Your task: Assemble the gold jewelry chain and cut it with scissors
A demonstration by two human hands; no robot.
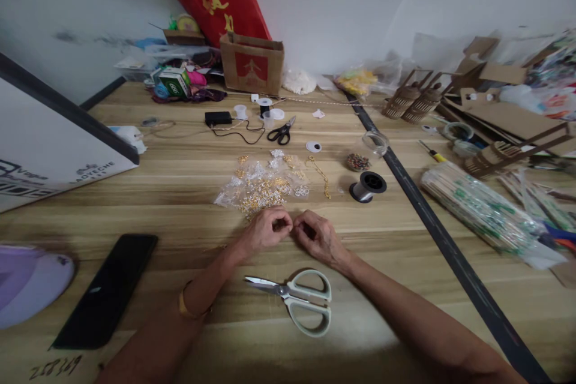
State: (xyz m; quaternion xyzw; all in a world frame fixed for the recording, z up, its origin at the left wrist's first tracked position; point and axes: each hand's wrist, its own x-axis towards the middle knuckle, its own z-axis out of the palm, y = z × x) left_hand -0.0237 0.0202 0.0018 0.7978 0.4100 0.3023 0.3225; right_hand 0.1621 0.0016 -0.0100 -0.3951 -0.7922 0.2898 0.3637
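My left hand [270, 228] and my right hand [318, 237] meet fingertip to fingertip above the wooden table [202, 312]. Both are closed in a pinch; whatever lies between the fingers is too small to make out. Just beyond my left hand spreads a pile of gold and silver beads [265, 192], partly in small clear bags. A gold chain [320, 177] rests to the right of the pile. Nearer to me, below the hands, lie scissors with pale handles [292, 300], their blades pointing left.
A wire spool [368, 187] and a jar of colourful beads [359, 161] stand to the right. Black scissors [282, 131] lie farther back. At left are a black phone [105, 291] and a white box [58, 138]. Packed sticks [481, 204] lie beyond a dark strip [432, 228].
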